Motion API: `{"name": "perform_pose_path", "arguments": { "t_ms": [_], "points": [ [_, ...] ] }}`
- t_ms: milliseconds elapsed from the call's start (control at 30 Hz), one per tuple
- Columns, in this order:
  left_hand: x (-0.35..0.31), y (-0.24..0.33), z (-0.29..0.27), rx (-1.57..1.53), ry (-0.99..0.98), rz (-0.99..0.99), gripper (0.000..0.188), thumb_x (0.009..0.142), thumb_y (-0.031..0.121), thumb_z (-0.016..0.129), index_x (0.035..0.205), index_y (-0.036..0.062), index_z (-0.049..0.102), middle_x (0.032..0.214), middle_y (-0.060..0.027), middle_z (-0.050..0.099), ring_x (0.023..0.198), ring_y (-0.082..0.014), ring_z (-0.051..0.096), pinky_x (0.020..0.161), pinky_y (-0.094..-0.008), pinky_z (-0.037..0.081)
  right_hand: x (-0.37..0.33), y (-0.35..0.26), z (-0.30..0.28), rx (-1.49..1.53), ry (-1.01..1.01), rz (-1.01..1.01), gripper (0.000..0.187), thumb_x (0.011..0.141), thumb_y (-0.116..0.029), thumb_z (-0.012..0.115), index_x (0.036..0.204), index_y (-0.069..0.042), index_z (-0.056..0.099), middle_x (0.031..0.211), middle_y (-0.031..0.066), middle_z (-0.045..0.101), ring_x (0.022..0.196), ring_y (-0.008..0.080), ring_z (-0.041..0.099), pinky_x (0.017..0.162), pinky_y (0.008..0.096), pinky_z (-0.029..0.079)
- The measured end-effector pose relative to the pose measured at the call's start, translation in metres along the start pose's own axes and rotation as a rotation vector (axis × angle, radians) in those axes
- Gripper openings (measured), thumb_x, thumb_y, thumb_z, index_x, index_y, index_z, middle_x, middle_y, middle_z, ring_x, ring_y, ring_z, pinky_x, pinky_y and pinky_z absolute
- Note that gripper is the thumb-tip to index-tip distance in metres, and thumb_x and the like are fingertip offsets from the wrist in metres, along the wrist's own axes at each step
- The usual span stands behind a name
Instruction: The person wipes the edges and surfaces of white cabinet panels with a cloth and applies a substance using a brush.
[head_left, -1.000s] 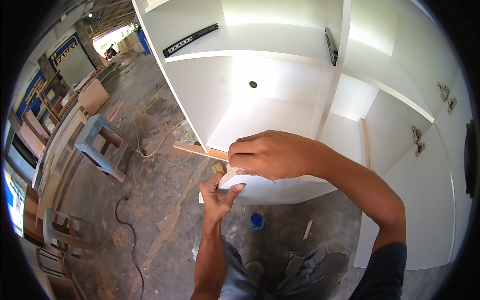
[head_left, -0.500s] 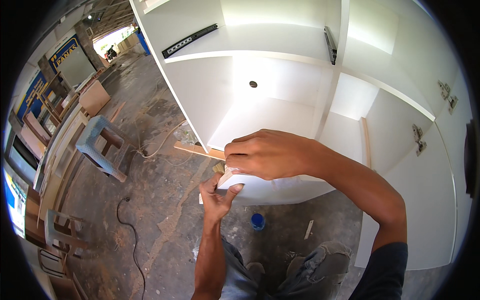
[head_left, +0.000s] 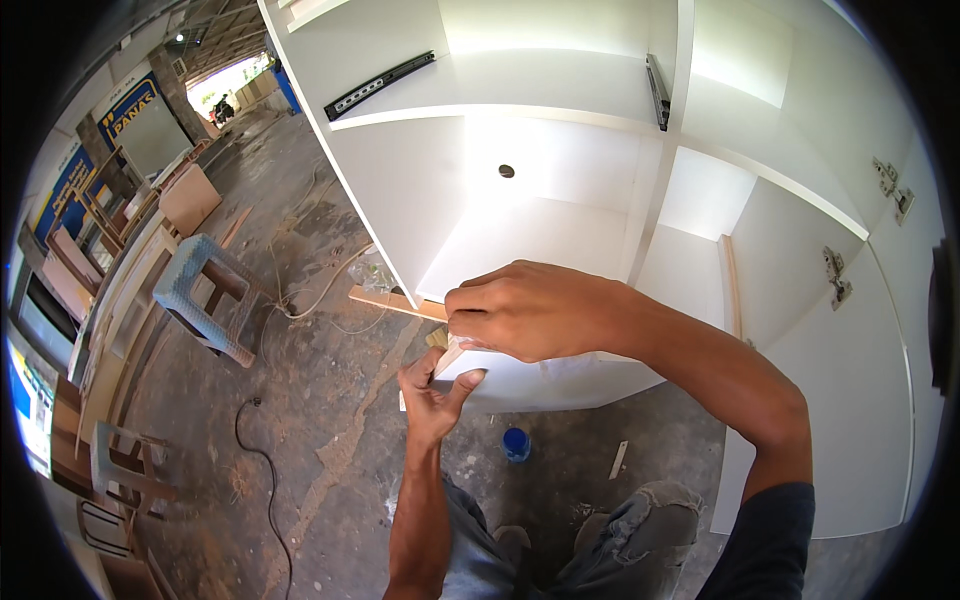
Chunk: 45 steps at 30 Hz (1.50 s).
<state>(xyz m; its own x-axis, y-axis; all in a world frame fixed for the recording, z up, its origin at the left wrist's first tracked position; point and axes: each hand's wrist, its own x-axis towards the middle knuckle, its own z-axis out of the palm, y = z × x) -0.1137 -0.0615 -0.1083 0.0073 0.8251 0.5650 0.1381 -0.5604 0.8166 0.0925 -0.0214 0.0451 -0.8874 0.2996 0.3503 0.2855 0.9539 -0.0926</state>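
Note:
A white panel (head_left: pixel 545 385) with a raw wood-coloured edge is tilted in front of me, just below the open white cabinet (head_left: pixel 395 190). My left hand (head_left: pixel 432 398) grips its left end, thumb on the white face and fingers round the edge. Bent over the panel's upper left corner, my right hand (head_left: pixel 535 312) has its fingers closed and pressed together at the edge. A bit of something whitish shows under those fingers; what they hold is hidden. Beneath the cabinet's lower corner lies a wooden strip (head_left: pixel 395 303).
A blue round container (head_left: pixel 516 444) and a thin flat strip (head_left: pixel 619 459) are on the floor near my knees. Black drawer rails (head_left: pixel 380 84) are fixed inside the cabinet. A hinged white door (head_left: pixel 820 430) stands at the right. Stools (head_left: pixel 205 290) and a black cable (head_left: pixel 262 460) lie leftward.
My right hand has shifted very slightly left along the panel's edge. Both hands otherwise keep their places, and the panel stays nearly still.

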Motion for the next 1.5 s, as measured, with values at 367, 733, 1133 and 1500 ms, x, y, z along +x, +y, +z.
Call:
{"name": "perform_pose_path", "arguments": {
  "t_ms": [367, 733, 1133, 1500],
  "points": [
    [0.0, -0.002, -0.001, 0.007, -0.018, -0.002, 0.029, 0.081, 0.02, 0.089, 0.085, -0.0019, 0.071, 0.068, -0.0026, 0.066, 0.065, -0.0085, 0.058, 0.058, -0.0284, 0.045, -0.007, 0.002, 0.002, 0.085, 0.104, -0.027, 0.02, 0.096, -0.02, 0.067, 0.09, -0.001, 0.064, 0.092, 0.0075, 0.061, 0.082, 0.0258, 0.067, 0.072, 0.0409, 0.057],
    [-0.001, -0.006, -0.001, -0.013, 0.002, -0.043, 0.029, 0.082, 0.021, 0.089, 0.086, -0.0016, 0.071, 0.069, -0.0022, 0.067, 0.066, -0.0082, 0.057, 0.06, -0.0279, 0.046, 0.003, 0.002, 0.004, -0.039, 0.001, 0.027, 0.021, 0.097, -0.02, 0.066, 0.088, -0.001, 0.065, 0.09, 0.0078, 0.061, 0.084, 0.026, 0.067, 0.074, 0.041, 0.056],
    [-0.001, -0.007, -0.004, -0.014, 0.011, -0.061, 0.03, 0.082, 0.022, 0.089, 0.084, -0.0017, 0.07, 0.07, -0.0011, 0.066, 0.065, -0.0081, 0.057, 0.059, -0.0272, 0.044, 0.005, 0.003, 0.006, 0.011, 0.036, 0.032, 0.02, 0.094, -0.017, 0.068, 0.087, 0.002, 0.067, 0.09, 0.0103, 0.064, 0.084, 0.0288, 0.069, 0.073, 0.0427, 0.056],
    [0.0, -0.002, -0.002, -0.008, 0.011, -0.08, 0.029, 0.083, 0.022, 0.088, 0.087, -0.0009, 0.071, 0.071, -0.0011, 0.066, 0.067, -0.0076, 0.058, 0.061, -0.0266, 0.045, 0.006, 0.005, 0.002, 0.021, -0.039, 0.081, 0.019, 0.095, -0.018, 0.068, 0.091, 0.001, 0.067, 0.092, 0.0092, 0.064, 0.088, 0.0289, 0.068, 0.077, 0.0431, 0.055]
  ]
}}
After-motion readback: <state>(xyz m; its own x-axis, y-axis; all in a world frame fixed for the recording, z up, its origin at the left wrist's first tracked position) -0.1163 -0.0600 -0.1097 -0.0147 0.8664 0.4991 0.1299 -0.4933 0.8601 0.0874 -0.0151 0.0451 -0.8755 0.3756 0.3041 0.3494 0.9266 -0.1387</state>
